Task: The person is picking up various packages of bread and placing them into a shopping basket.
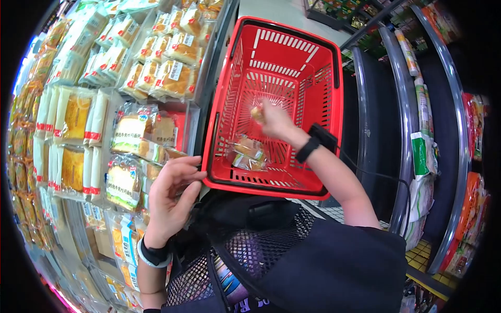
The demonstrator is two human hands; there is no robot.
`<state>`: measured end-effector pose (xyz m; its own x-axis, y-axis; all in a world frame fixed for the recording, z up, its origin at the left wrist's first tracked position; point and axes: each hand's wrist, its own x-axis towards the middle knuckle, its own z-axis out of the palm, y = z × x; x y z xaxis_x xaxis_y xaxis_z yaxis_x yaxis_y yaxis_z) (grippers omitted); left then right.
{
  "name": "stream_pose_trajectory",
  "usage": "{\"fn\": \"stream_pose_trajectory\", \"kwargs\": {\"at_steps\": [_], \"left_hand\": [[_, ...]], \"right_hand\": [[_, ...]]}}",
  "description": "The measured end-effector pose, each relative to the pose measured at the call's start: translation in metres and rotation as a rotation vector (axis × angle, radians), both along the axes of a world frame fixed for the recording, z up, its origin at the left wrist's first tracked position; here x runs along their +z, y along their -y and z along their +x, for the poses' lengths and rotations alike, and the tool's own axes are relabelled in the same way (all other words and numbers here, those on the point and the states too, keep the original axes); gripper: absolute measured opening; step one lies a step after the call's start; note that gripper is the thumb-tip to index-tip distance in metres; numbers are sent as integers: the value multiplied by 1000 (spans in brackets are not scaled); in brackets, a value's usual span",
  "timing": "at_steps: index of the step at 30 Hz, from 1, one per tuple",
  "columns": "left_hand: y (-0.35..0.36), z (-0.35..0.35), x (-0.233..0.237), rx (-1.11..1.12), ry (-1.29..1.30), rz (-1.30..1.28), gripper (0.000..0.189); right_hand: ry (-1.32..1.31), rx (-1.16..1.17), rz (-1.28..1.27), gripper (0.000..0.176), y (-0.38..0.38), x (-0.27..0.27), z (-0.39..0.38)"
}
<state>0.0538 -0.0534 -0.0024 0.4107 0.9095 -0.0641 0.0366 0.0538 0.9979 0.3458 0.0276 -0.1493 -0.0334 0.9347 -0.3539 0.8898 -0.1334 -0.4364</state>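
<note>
Nestling in right hand [275, 121]: snack packet [257, 113]

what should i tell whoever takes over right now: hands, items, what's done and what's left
Right hand: inside the red basket, shut on a small packet.
Left hand: open, at the basket's near left corner, fingertips by the rim; contact unclear.
Done: wrapped packets already lie on the basket floor.
Left: the held packet is not yet set down.
Nearby: shelves of packaged bread just beyond the left hand.
</note>
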Motion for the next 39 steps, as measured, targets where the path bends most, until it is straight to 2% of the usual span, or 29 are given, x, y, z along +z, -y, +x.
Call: {"fn": "stream_pose_trajectory", "kwargs": {"at_steps": [1,2,4,5,7,8,10,11,12,14,15,16,18,19,21,22,24,25,26,28,30,32,33,34,36,38,39], "left_hand": [[2,-2,0,34,9,-33,25],[4,-4,1,30,9,-35,25],[6,-7,3,31,-16,4,25],[6,-11,3,20,-48,18,25],[8,-17,5,40,-58,12,25],[10,-21,6,59,-60,8,24],[14,-27,4,96,-49,-17,23],[15,-30,4,116,-51,-20,23],[15,-31,5,138,-53,-22,22],[16,-32,8,155,-67,-45,22],[15,-33,9,156,-82,-46,21],[15,-34,10,160,-97,-47,21],[15,-35,12,169,-110,-40,20],[15,-35,13,175,-119,-33,19],[15,-36,12,189,-117,-37,19],[15,-37,12,203,-115,-38,18],[14,-39,12,208,-118,-38,19],[14,-40,12,215,-120,-36,19],[14,-41,13,226,-128,-35,19],[15,-44,14,233,-135,-27,21],[14,-46,17,267,-114,-14,20],[13,-51,19,305,-130,1,20],[15,-55,17,337,-142,13,20],[15,-57,13,375,-111,24,20],[19,-61,9,417,-71,45,21],[23,-65,7,466,-32,35,20],[25,-66,7,481,-29,43,20]], "right_hand": [[-54,35,15,49,1,-5,-7],[-55,31,14,49,3,-12,-14],[-130,117,-213,56,4,-30,-23],[-137,118,-216,56,5,-42,-21],[-446,337,-395,58,4,-54,-13],[-452,337,-401,58,2,-60,-7],[-417,299,-575,61,-11,-51,5],[-338,287,-581,62,-14,-60,10],[-339,283,-582,62,-12,-47,8],[-279,250,-748,61,-4,-8,-2],[-223,602,-723,61,0,-23,-4],[-34,655,-660,64,14,-10,-17],[-122,487,-276,52,60,-26,-21],[-122,488,-276,52,67,-20,-25],[-63,625,-455,61,73,-3,-31],[-64,625,-456,61,69,7,-33],[-51,638,-639,69,59,21,-37],[-134,669,-457,54,61,10,-30],[-139,681,-455,54,57,9,-26],[-165,592,-605,32,39,39,-32],[-190,447,-249,14,36,90,-43],[-419,403,162,20,31,101,-56],[-586,320,230,16,29,112,-71],[-594,344,237,16,27,117,-86],[-688,381,460,23,25,126,-117],[-668,454,524,32,24,117,-145],[-688,436,459,37,24,118,-156]]}}
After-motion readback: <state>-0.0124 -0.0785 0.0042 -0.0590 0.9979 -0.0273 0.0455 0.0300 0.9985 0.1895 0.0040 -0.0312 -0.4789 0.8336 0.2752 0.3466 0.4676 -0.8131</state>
